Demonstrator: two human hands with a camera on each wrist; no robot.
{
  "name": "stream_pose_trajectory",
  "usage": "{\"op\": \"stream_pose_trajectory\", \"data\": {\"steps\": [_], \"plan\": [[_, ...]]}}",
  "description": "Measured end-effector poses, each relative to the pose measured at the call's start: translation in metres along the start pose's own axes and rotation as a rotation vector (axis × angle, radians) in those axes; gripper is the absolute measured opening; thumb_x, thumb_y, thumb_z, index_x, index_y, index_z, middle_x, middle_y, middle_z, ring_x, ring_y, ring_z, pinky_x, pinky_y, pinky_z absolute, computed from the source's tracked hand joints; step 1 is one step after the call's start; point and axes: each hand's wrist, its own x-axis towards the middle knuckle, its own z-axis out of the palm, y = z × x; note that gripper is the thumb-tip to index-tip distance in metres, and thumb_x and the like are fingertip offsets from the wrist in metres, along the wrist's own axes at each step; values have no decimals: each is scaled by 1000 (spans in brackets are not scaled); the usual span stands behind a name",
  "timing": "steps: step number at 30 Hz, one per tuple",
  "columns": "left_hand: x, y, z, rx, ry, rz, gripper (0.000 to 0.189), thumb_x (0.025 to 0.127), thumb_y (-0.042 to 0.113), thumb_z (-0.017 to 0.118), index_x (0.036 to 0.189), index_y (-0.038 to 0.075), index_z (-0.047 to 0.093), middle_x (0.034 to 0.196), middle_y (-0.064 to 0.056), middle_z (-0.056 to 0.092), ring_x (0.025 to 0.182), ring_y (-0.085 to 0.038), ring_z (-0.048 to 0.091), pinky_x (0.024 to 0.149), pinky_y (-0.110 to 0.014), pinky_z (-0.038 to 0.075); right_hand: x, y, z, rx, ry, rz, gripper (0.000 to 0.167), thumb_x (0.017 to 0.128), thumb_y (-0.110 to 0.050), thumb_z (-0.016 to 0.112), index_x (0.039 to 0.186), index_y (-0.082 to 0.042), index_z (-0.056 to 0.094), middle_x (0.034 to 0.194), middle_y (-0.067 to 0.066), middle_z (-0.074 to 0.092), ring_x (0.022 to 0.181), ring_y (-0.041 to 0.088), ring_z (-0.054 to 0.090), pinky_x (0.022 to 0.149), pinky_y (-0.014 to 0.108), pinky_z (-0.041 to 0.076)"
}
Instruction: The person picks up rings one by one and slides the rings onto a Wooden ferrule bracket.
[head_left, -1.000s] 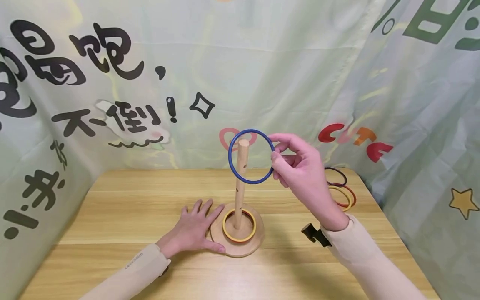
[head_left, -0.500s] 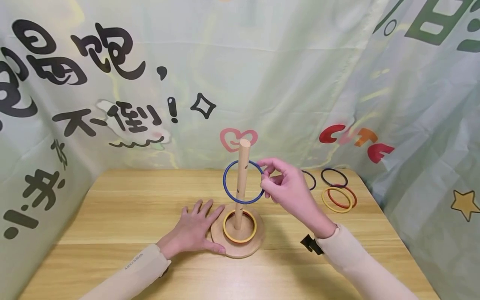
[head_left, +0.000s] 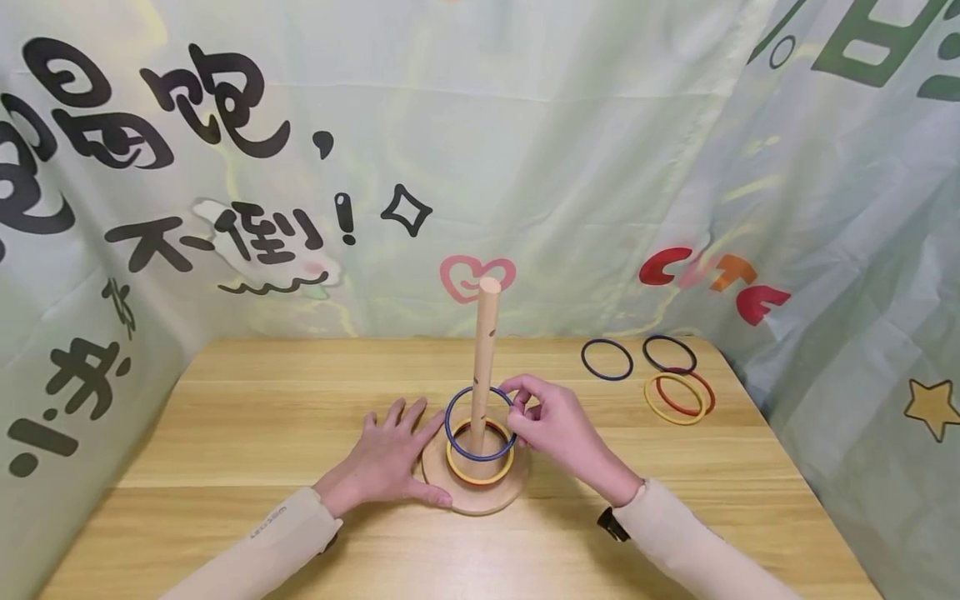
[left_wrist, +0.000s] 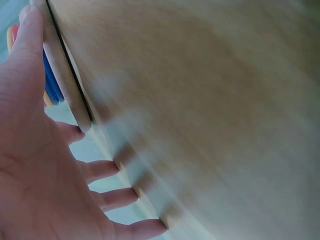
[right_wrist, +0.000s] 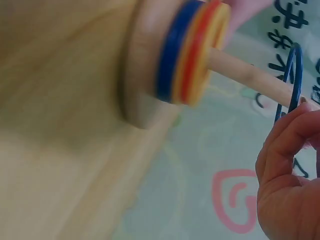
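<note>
A blue ring encircles the lower part of an upright wooden peg. Its right side is pinched between thumb and fingers of my right hand; the right wrist view shows the held ring around the peg as well. Below it, a stack lies on the round wooden base, with a yellow ring on top. From the side, that stack shows a red ring and blue lowest. Fingers spread, my left hand rests at the base's left edge, thumb touching its front rim.
At the table's back right lie two dark blue rings, a yellow ring and a red ring, the last two overlapping. A printed curtain hangs behind and beside the wooden table.
My right hand has lowered the blue ring from the peg's top to near the stack. The loose rings at the back right have come into full view. The left hand stays put.
</note>
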Motion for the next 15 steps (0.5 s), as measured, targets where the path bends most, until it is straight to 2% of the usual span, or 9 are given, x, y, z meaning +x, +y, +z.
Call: {"op": "stream_pose_trajectory", "data": {"steps": [4,8,15], "plan": [[0,-1,2,-1,30,14,133,72,96,71,171,14,39,168,-32,35,148,-64,35,101,-87,34,-1,12,6,-8,-36,10,35,91,7,64,123,-3,73,83,3,60,54,23,64,45,25,46],[1,-2,3,6,39,20,133,71,97,69,171,14,39,167,-32,36,147,-64,36,100,-86,35,-2,21,10,-10,-76,24,35,91,8,63,125,1,71,83,4,60,55,23,65,45,27,50],[0,-2,2,18,30,21,132,72,96,69,172,16,38,168,-31,35,147,-64,36,100,-86,35,-5,29,15,-22,-128,44,37,92,8,61,126,-2,71,82,4,61,57,25,66,46,30,53]]}}
